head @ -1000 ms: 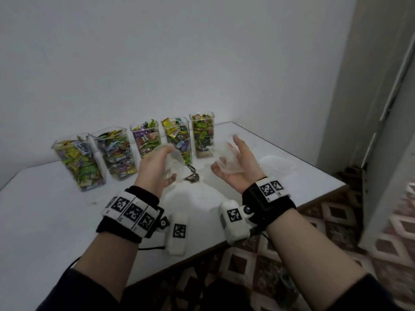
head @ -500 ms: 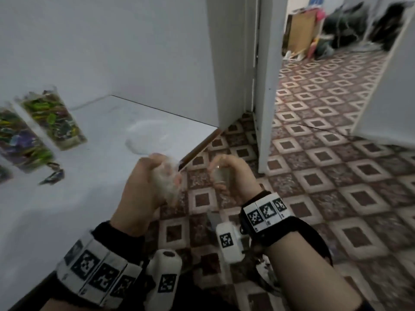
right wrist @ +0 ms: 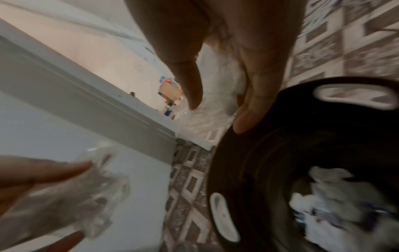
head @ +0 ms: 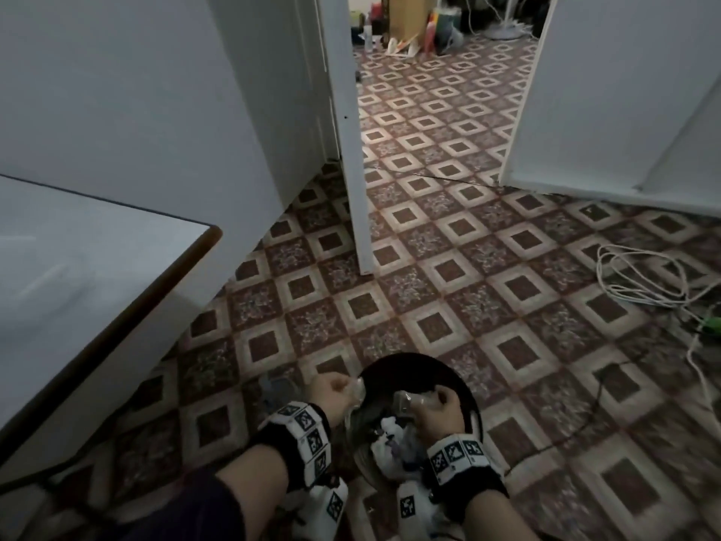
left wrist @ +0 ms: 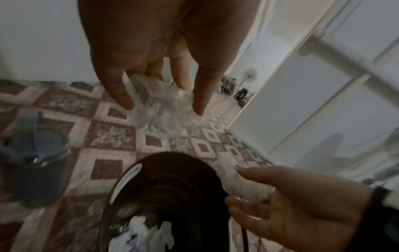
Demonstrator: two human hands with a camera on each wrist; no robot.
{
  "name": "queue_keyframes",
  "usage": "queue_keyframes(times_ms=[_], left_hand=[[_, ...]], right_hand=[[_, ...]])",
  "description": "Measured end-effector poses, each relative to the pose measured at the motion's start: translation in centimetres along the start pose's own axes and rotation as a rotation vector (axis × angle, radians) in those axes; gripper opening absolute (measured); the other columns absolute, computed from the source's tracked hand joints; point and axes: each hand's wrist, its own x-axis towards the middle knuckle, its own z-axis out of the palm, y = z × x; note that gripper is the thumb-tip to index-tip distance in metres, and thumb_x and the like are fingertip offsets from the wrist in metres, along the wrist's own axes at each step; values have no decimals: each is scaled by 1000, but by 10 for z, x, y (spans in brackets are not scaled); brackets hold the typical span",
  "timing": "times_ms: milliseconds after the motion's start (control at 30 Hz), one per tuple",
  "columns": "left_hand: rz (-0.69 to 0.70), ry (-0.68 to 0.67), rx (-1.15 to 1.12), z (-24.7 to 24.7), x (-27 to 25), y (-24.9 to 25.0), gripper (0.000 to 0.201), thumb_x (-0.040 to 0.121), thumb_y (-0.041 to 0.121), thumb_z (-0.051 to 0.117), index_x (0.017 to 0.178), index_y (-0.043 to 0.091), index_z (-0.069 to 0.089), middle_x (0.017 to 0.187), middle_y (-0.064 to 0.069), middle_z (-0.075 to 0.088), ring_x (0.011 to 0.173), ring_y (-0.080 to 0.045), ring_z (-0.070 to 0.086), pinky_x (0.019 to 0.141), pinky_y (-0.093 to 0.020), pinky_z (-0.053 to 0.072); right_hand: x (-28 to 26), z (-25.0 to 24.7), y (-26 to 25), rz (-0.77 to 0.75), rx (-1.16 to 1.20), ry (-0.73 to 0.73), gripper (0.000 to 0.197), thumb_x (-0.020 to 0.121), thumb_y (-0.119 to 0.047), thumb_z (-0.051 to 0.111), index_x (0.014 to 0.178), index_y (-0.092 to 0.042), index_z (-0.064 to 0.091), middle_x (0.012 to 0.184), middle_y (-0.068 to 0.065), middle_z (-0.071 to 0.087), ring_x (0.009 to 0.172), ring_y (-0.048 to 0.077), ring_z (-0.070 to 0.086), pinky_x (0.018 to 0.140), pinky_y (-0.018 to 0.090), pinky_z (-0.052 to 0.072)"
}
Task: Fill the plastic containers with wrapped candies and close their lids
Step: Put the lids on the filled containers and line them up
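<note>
The person's left hand [head: 333, 392] pinches a crumpled clear plastic wrapper [left wrist: 161, 104] in curled fingers, poised just beside the left rim of the dark waste bin [head: 413, 370]; the right hand [head: 435, 410], fingers likewise curled round a second clear wrapper [head: 407, 402], hangs directly over the bin's mouth, so it is the nearer to dropping; the candy containers are out of view, only the white table's corner [head: 117, 267] showing at left.

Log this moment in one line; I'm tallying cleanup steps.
left hand: holds crumpled clear plastic | right hand: holds clear plastic wad | both over dark waste bin | table: to the left
</note>
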Motion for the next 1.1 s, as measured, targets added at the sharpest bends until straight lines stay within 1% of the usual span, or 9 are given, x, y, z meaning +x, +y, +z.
queue_keyframes(times_ms=[133, 267, 367, 500, 633, 733, 867, 933, 1100], left_hand=[[-110, -95, 72, 24, 25, -18, 17, 77, 15, 78, 77, 25, 64, 111, -7, 65, 98, -20, 59, 82, -27, 47], [-103, -181, 44, 50, 35, -31, 37, 77, 1, 74, 113, 0, 65, 139, -17, 49, 128, -28, 47, 103, -36, 42], [-116, -240, 138, 61, 32, -38, 49, 80, 11, 73, 126, 6, 58, 129, -14, 59, 120, -25, 56, 95, -25, 43], [-188, -218, 93, 63, 34, -54, 52, 82, 4, 71, 130, 0, 52, 127, -17, 58, 115, -21, 56, 75, -10, 42], [-249, -148, 132, 44, 35, -65, 28, 82, 6, 71, 109, 3, 67, 110, -15, 67, 103, -26, 62, 90, -28, 48], [-238, -104, 61, 26, 32, -63, 22, 86, 1, 65, 107, -5, 67, 83, -11, 65, 75, -24, 61, 77, -33, 52], [-104, -56, -18, -6, 10, -44, 21, 91, -1, 58, 110, -8, 61, 93, -12, 61, 94, -30, 61, 64, -20, 50], [-13, -21, -58, -24, -8, -32, 13, 91, 1, 58, 103, -3, 62, 98, -11, 62, 103, -31, 61, 66, -20, 49], [283, 42, -6, -79, -79, -9, 10, 91, 10, 62, 89, 20, 66, 94, -1, 68, 93, -17, 64, 81, -25, 51]], right_hand=[[11, -19, 28, 117, -102, 6, 24, 85, -21, 66, 99, -6, 54, 98, 18, 59, 82, 28, 53, 70, 29, 40], [18, -29, 37, 172, -147, 82, 33, 90, -12, 58, 122, -3, 53, 116, 22, 60, 101, 34, 57, 68, 26, 37], [25, -32, 42, 212, -162, 81, 42, 90, -15, 58, 130, -9, 49, 120, 21, 59, 106, 36, 57, 72, 30, 42], [32, -24, 48, 192, -112, 34, 61, 88, -9, 59, 144, -11, 34, 128, 21, 55, 110, 37, 56, 91, 42, 49], [32, -18, 52, 182, -94, 2, 31, 90, -6, 57, 120, -5, 60, 111, 20, 65, 97, 35, 61, 87, 41, 52], [21, -14, 44, 68, -128, -44, 13, 90, -8, 56, 97, -10, 67, 101, 19, 68, 92, 34, 63, 85, 41, 53], [-5, -13, 19, -173, -361, -119, 17, 90, -10, 53, 97, -18, 66, 91, 3, 62, 87, 20, 60, 73, 25, 45], [-22, -13, 4, -292, -440, -178, 20, 89, -8, 54, 101, -18, 65, 88, 0, 63, 86, 15, 59, 73, 21, 43], [-90, -5, -46, -630, -506, -327, 23, 89, -12, 56, 87, -34, 61, 78, -7, 63, 72, 5, 60, 64, 15, 47]])
